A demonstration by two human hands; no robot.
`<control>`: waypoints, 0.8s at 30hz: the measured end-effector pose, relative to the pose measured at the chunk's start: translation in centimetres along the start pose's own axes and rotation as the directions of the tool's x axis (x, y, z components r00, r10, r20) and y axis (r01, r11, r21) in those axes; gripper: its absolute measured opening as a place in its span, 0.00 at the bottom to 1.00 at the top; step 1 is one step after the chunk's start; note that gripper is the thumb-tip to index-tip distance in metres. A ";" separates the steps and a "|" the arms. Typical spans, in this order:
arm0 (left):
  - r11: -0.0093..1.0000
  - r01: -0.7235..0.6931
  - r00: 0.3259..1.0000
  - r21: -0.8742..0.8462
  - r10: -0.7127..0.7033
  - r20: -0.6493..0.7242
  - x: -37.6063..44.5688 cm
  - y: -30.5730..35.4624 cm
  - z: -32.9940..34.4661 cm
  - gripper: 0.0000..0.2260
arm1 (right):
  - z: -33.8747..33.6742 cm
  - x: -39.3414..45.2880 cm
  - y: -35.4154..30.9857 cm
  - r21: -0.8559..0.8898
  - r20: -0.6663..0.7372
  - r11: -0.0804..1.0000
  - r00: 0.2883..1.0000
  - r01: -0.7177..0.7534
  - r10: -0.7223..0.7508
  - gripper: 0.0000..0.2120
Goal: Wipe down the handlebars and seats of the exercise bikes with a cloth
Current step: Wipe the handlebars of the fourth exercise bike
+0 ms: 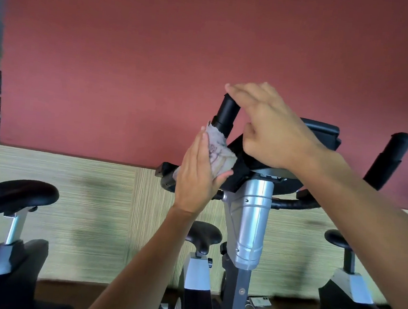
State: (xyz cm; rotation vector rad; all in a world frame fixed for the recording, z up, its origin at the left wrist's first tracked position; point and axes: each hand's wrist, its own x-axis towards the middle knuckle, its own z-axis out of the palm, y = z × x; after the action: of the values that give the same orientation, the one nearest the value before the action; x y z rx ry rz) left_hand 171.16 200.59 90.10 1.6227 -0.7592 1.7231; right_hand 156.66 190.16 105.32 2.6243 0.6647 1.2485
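An exercise bike stands right in front of me on a silver post [251,222]. Its black left handlebar grip [226,114] points up and its right grip [392,158] rises at the far right. My left hand [196,178] presses a pale patterned cloth [219,153] flat against the lower part of the left grip, fingers straight, thumb under the cloth. My right hand [269,133] hovers over the top of that grip with fingers extended, fingertips at the grip's end. The black console [323,132] is partly hidden behind my right hand.
Beyond stand other bikes with black seats: one at the left [21,195], one in the middle [203,235], one at the right [338,237]. A red wall over a striped beige panel closes the back. A small white device with cord [259,304] lies on the floor.
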 end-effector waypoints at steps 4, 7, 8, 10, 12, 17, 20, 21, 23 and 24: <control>0.996 -0.003 1.000 -0.091 0.002 -0.011 -0.1 -0.6 0.2 0.35 | 1.5 -0.3 -0.2 -0.411 0.106 0.869 0.962 0.274 -0.253 0.36; 0.982 -0.068 0.998 -0.178 0.064 -0.028 -0.8 -2.0 0.5 0.37 | 3.5 -0.2 -1.0 -0.560 0.177 0.756 0.940 0.339 -0.290 0.30; 0.976 -0.112 0.994 -0.187 0.107 -0.037 -1.0 -2.8 0.6 0.37 | 4.2 -0.1 -1.4 -0.601 0.180 0.723 0.939 0.341 -0.292 0.29; 0.964 -0.187 0.982 -0.191 0.181 -0.051 -1.2 -4.3 0.7 0.36 | 4.9 0.4 -2.2 -0.666 0.181 0.678 0.950 0.310 -0.256 0.29; 0.948 -0.242 0.970 -0.207 0.232 -0.071 -1.2 -5.7 0.9 0.35 | 5.2 1.0 -2.9 -0.724 0.170 0.636 0.963 0.267 -0.210 0.32; 0.889 -0.345 0.931 -0.301 0.283 -0.232 -1.3 -6.9 1.6 0.32 | 5.4 1.3 -4.2 -0.766 0.182 0.588 0.964 0.262 -0.192 0.21; 0.854 -0.391 0.911 -0.342 0.306 -0.276 -1.2 -7.1 1.9 0.32 | 5.0 1.4 -5.3 -0.777 0.231 0.581 0.968 0.243 -0.096 0.19; 0.847 -0.400 0.908 -0.350 0.315 -0.275 -1.0 -7.3 1.8 0.33 | 5.1 1.5 -5.6 -0.791 0.225 0.573 0.973 0.215 -0.055 0.20; 0.835 -0.412 0.903 -0.366 0.322 -0.283 -0.7 -7.7 1.7 0.32 | 5.7 1.5 -6.2 -0.797 0.213 0.576 0.977 0.179 -0.008 0.20; 0.830 -0.414 0.901 -0.375 0.313 -0.300 -0.7 -7.8 1.6 0.31 | 5.8 1.5 -6.3 -0.794 0.208 0.584 0.978 0.170 -0.001 0.19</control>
State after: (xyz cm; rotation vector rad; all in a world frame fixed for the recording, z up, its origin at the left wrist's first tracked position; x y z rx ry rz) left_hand 178.26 204.14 89.39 1.0000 -1.2975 1.7917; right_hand 159.92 196.76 100.59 1.8499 0.1019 0.9269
